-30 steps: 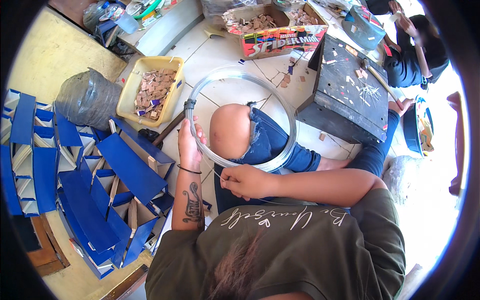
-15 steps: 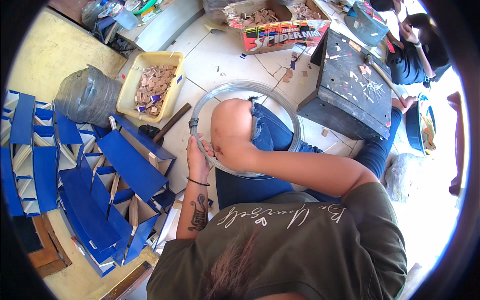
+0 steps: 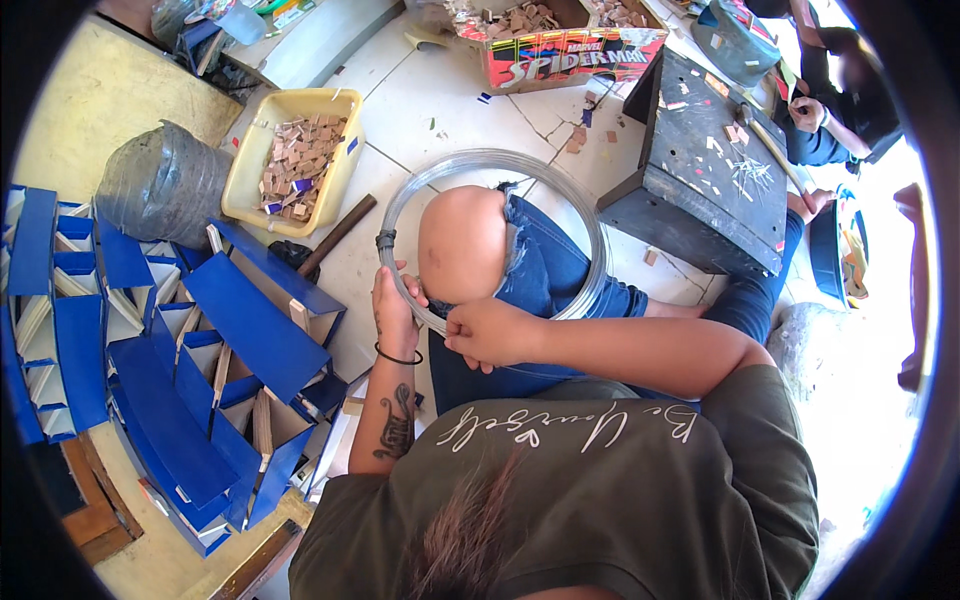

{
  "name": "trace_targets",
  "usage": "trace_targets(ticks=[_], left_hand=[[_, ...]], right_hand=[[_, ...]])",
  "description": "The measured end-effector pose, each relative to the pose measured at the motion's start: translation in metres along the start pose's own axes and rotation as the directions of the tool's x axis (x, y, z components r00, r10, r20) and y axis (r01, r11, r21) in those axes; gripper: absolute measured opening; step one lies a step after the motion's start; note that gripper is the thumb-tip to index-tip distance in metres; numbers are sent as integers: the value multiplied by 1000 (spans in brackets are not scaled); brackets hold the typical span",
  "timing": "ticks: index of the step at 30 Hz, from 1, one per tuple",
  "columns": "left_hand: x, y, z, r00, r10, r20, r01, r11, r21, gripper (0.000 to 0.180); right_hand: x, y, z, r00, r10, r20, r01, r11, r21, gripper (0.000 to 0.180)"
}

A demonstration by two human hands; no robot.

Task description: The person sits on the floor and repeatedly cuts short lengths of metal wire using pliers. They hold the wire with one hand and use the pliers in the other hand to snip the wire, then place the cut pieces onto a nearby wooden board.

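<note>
Two bare hands work a coil of clear tubing (image 3: 500, 165) looped around the person's raised knee (image 3: 462, 243), which seems to keep the hoop steady. The left hand (image 3: 393, 305) is closed around the coil at eight o'clock; the right hand (image 3: 487, 332) pinches it just beside, at six. A yellow tub of wood chips (image 3: 292, 160) sits at ten o'clock, with blue cardboard pieces (image 3: 200, 380) stacked at eight.

Wire coil (image 3: 560, 175) around knee (image 3: 465, 245)

Left hand (image 3: 393, 312) and right hand (image 3: 487, 332) closed, side by side
</note>
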State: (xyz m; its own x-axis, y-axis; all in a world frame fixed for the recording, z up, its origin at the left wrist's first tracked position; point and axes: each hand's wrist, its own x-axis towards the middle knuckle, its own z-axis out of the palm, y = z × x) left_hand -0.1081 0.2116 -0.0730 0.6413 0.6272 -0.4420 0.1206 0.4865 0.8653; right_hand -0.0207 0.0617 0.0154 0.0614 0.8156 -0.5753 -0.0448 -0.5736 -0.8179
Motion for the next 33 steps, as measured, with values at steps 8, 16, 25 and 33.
trace_targets(ticks=[8,16,25,33], left_hand=[[0,0,5,998,-22,-51,18,996,-84,33],[-1,-6,4,997,-35,-68,28,995,-92,33],[2,-7,1,994,-75,-74,66,990,-125,35],[1,-11,1,995,-66,-76,58,993,-98,36]], right_hand=[[54,-11,-5,873,-302,-383,163,920,-356,21],[-18,14,-11,998,65,-12,-63,986,156,19],[45,18,7,795,-459,-396,298,865,-404,15],[-4,23,-9,993,47,107,-57,993,100,20]])
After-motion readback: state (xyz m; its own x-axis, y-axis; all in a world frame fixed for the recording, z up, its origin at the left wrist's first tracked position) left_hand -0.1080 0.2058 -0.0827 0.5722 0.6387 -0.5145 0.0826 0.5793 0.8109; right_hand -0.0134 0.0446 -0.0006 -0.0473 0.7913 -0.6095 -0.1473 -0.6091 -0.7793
